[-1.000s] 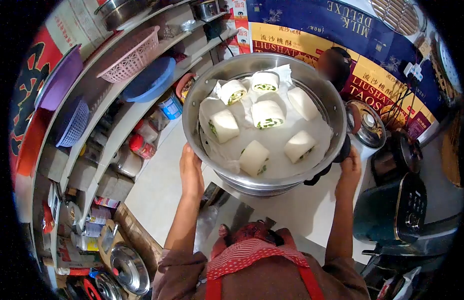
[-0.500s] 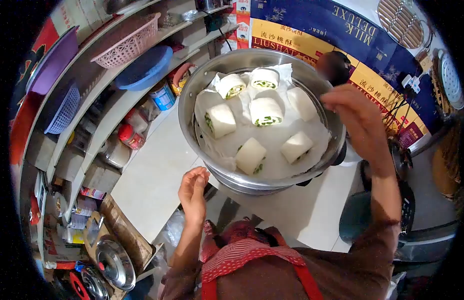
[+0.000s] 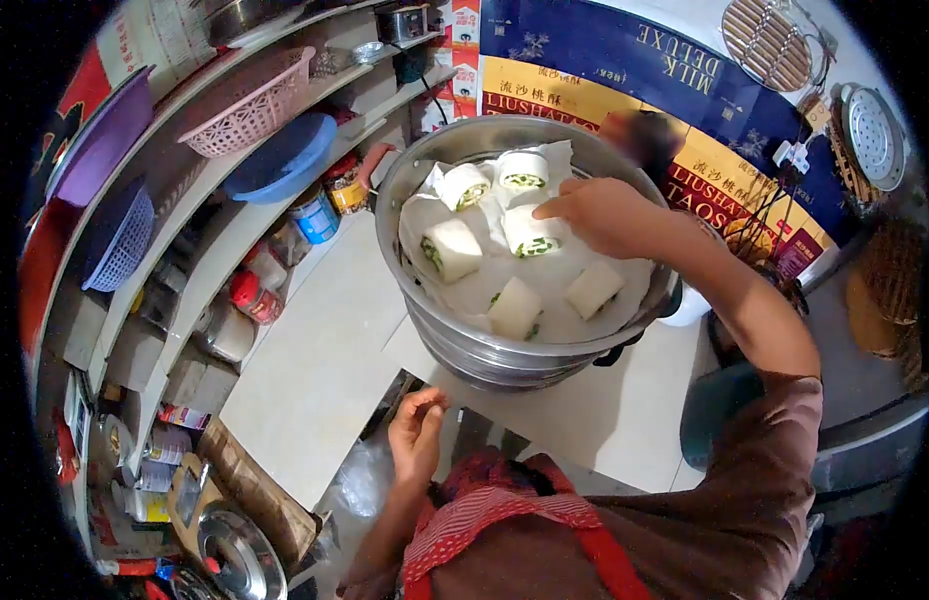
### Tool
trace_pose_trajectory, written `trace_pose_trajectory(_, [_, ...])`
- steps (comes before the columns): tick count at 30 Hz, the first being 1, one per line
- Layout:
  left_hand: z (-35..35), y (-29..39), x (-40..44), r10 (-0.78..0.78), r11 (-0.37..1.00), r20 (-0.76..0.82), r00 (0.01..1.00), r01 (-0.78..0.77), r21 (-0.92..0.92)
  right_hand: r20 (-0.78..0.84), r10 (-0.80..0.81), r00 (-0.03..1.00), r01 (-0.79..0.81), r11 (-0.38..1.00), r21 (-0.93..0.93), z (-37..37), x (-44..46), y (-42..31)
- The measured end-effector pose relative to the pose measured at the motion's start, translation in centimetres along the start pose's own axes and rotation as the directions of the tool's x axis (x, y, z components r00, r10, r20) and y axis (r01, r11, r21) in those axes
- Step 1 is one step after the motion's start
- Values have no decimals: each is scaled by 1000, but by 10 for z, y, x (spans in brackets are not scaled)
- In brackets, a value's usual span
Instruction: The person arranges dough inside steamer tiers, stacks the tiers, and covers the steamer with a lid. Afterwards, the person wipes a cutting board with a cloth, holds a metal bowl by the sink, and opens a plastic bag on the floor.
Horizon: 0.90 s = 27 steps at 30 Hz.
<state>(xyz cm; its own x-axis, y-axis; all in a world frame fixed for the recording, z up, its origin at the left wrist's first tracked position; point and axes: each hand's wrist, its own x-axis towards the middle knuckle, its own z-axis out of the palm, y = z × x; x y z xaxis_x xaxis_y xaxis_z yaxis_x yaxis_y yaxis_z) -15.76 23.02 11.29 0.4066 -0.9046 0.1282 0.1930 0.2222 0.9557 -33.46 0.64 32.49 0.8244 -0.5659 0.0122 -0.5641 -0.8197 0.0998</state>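
Rolls on liner in pot on counter; shelves left, boxes behind

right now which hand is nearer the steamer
Right: the right hand is over the steamer; the left hand is apart from it, on the near side.

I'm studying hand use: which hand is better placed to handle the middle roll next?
Probably the right hand: it reaches over the pot, close by the middle roll. The left hand is outside the pot, beyond its near side.
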Motion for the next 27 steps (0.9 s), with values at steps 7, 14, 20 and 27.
trace_pose_trajectory(7, [-17, 1, -6, -68, 998, -4, 998, 68, -9, 46, 11, 999, -9, 999, -41, 8, 3, -5])
trace_pose_trajectory(14, [-21, 1, -10, -53, 998, 15, 999, 53, -36, -52, 61, 997, -55, 992, 115, 5, 5, -1])
trace_pose_trajectory(20, [-22, 1, -10, -64, 997, 13, 998, 64, -46, -4, 120, 993, -118, 984, 130, 10, 9, 10])
trace_pose_trajectory(27, [-19, 5, -13, -91, 996, 5, 996, 91, -4, 50, 74, 996, -78, 993, 93, 10, 6, 5])
